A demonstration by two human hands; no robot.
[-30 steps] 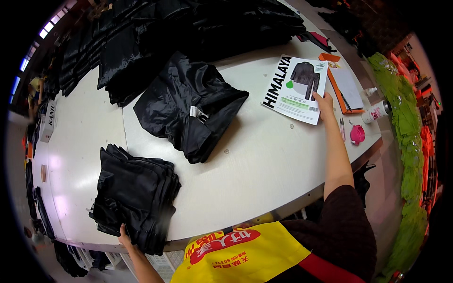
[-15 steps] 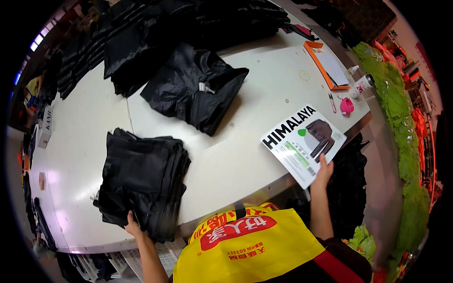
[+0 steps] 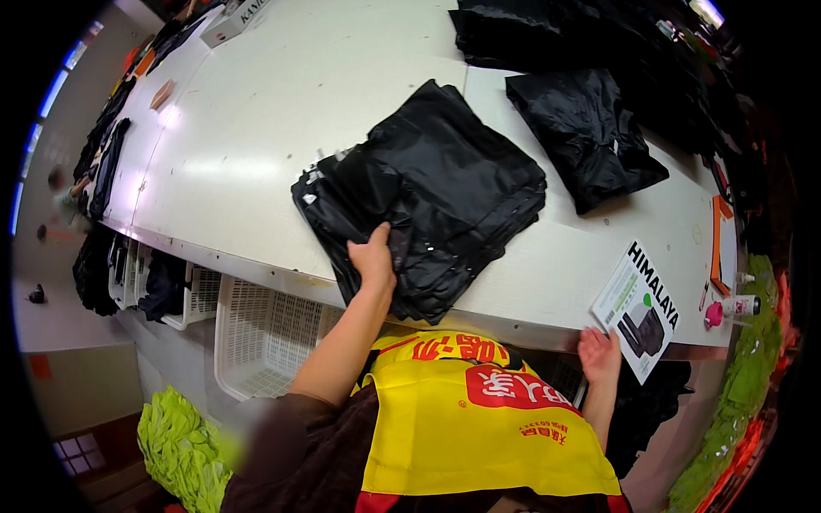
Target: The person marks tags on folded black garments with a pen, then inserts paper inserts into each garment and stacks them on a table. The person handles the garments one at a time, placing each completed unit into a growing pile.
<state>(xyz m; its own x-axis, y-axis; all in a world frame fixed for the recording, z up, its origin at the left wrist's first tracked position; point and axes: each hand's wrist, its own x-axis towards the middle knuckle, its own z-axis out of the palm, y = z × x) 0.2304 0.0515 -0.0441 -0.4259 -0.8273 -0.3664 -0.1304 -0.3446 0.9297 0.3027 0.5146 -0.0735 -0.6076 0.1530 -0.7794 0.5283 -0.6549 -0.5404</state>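
In the head view, the left hand (image 3: 374, 259) lies palm-down on a stack of folded black glossy garment bags (image 3: 428, 197), fingers spread flat over its near corner rather than closed around it. The stack sits near the front edge of the long white worktable (image 3: 282, 94). The right hand (image 3: 599, 355) is at the table's front edge, fingers loosely open, touching the near corner of a white printed packaging card (image 3: 640, 308) that overhangs the edge. A second crumpled black bag (image 3: 590, 137) lies further back. White plastic baskets (image 3: 265, 329) sit under the table.
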